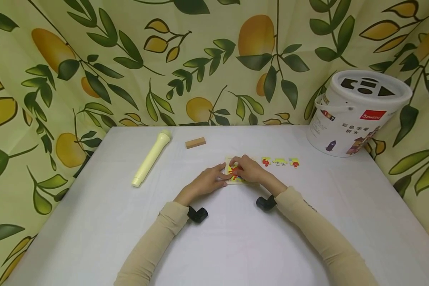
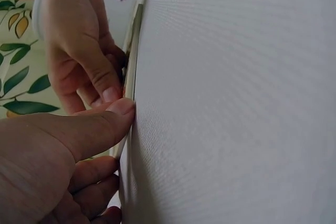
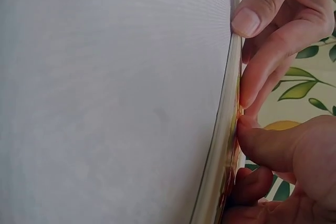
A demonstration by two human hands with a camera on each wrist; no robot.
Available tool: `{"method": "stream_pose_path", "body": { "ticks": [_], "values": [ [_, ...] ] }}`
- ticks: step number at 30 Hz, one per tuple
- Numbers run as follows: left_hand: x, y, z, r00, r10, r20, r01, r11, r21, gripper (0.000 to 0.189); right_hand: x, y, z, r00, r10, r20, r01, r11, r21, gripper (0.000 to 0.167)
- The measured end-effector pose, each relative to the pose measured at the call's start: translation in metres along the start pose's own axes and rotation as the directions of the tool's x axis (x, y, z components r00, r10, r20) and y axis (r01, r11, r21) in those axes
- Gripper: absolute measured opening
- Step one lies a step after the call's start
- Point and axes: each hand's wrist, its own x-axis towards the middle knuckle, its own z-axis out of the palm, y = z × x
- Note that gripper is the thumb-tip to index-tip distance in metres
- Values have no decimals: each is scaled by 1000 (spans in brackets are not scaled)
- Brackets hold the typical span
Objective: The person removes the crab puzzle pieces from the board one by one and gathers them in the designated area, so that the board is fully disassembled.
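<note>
A small jigsaw puzzle board with a yellow and red picture lies flat on the table, partly hidden under both hands. My left hand holds the board's left side, thumb at its near edge and index finger reaching onto the picture. From the right, my right hand curls over the board, its thumb and index finger set around a red and yellow puzzle piece. Both wrist views look along the board's thin edge, with the fingertips of the two hands close together on its face.
Right of the board lie three loose puzzle pieces, among them a middle piece. A cream toy microphone and a wooden block are to the left. A white lidded bucket stands at the back right, before a patterned curtain.
</note>
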Motion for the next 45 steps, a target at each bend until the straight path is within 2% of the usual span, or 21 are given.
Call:
{"method": "stream_pose_path", "body": {
  "ticks": [10,18,29,32,36,39,42,45],
  "values": [
    [1,0,0,1000,-17,4,18,1000,-11,36,2,-1,-1,1000,11,3,-10,1000,-19,23],
    [1,0,0,1000,3,1,-3,1000,4,36,3,-2,-1,1000,23,-8,-23,1000,-4,24],
    [1,0,-1,1000,2,3,-2,1000,-7,35,3,-1,0,1000,4,-14,-4,1000,-4,26],
    [1,1,-1,1000,5,4,-5,1000,-8,35,3,1,1,1000,-5,-27,5,1000,19,26],
    [0,1,0,1000,6,5,-6,1000,1,35,4,6,2,999,-11,-51,16,994,106,23],
    [1,1,0,1000,0,10,-1,1000,2,35,5,9,2,998,17,-65,-6,986,164,19],
    [1,2,0,1000,-5,9,5,1000,-8,34,6,11,0,995,50,-90,-33,983,179,15],
    [1,1,0,1000,-9,6,9,1000,-10,35,7,13,-2,990,46,-131,-22,983,180,12]
  ]
}}
